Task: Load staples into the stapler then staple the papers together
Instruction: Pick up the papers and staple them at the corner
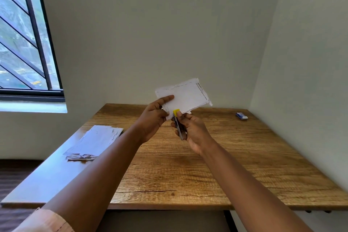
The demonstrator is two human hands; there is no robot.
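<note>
- Two hands up over the brown wood-grain desk (216,165); left hand (153,117) pinches a small set of white torn-edged paper sheets (185,96), right hand (194,132) grips a slim dark metal stapler with a yellow tip (178,123).
- Sheets: light, thin, floppy, ragged edges; likely to slide out of line or tear if tugged. Best held near the corner to be stapled, as the left hand does.
- Left thumb lies flat on the front face, fingers (165,114) curled behind the lower left corner; clamped on the sheets.
- Stapler: small, rigid, light for metal, smooth sides, so may be slippery. Hold it round the middle, thumb on top for the squeeze.
- Right fingers (175,125) wrapped round the stapler body, thumb up near the yellow tip.
- Yellow tip touches the bottom edge of the sheets, just beside the left fingertips. Cannot tell if the edge sits inside the stapler mouth.
- Likely step: lining up for the staple. Loaded or not: cannot tell.
- Also on desk: stack of white torn papers (96,141) at left, small blue-and-white box (241,115) far right.
</note>
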